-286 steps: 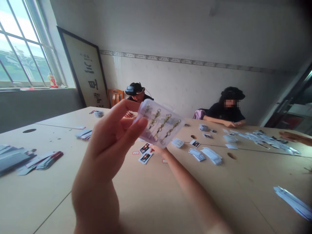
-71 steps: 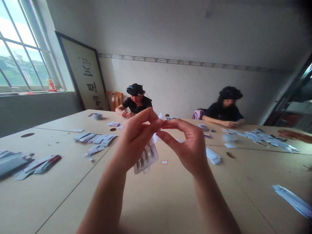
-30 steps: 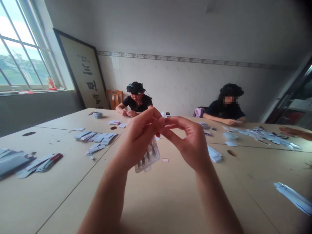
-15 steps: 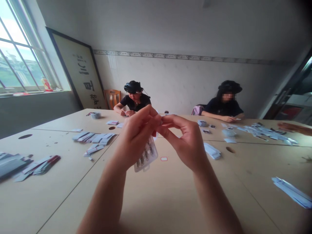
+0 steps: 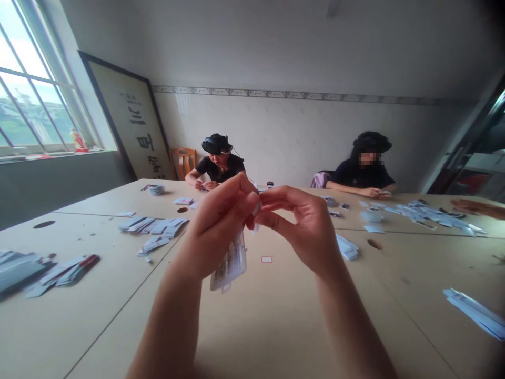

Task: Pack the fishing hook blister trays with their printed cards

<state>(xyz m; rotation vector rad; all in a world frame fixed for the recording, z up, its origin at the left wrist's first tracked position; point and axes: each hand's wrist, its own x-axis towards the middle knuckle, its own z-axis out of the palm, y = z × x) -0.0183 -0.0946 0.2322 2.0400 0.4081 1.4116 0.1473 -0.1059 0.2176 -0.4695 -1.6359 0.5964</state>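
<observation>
My left hand (image 5: 221,226) is closed, with a clear plastic case (image 5: 232,266) of small metallic pieces hanging below its palm. The case's upper part is hidden behind the fingers. My right hand (image 5: 302,226) meets the left at the fingertips, thumb and fingers pinched together. A small whitish bit shows between the two hands, too small to make out. Under them, a small white label with a red border (image 5: 267,259) lies on the table (image 5: 252,326).
Stacks of pale cards (image 5: 153,226) and packets (image 5: 19,271) lie to the left. More cards (image 5: 430,213) and strips (image 5: 475,313) are at the right. Two people (image 5: 219,163) (image 5: 365,173) sit across the table, their hands on small items.
The plastic case has swung slightly left and down, and it now appears narrower. My fingertips have shifted a little, showing more of the whitish bit between them.
</observation>
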